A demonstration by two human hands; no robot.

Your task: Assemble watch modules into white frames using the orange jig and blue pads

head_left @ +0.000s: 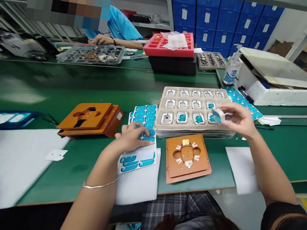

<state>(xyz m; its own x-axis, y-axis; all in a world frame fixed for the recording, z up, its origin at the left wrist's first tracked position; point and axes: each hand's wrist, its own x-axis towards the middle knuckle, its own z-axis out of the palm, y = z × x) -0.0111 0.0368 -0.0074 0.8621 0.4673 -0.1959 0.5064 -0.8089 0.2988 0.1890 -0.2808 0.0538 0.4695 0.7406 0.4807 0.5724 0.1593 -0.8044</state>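
Observation:
My right hand (240, 120) pinches a small silvery part with a blue-green face (218, 116) between thumb and fingertips, above the right side of a beige tray (195, 128). Small metal frames (182, 104) sit in the tray's pockets, several of them with blue-green faces. My left hand (133, 137) rests on a sheet of blue stickers (149, 119), thumb and index finger apart. Curved blue sticker remnants (129, 164) show on the sheet's lower part. Between my hands, near the table edge, lies an orange fixture (188, 159) with a shaped recess and white pads.
A second orange fixture (91, 120) stands left, beside white foam (3, 161). Behind are a red tray (170, 44), a pump bottle (232, 67) and a white foam box (284, 81). A co-worker's hand (102, 40) is across the table; another person's arm enters at left.

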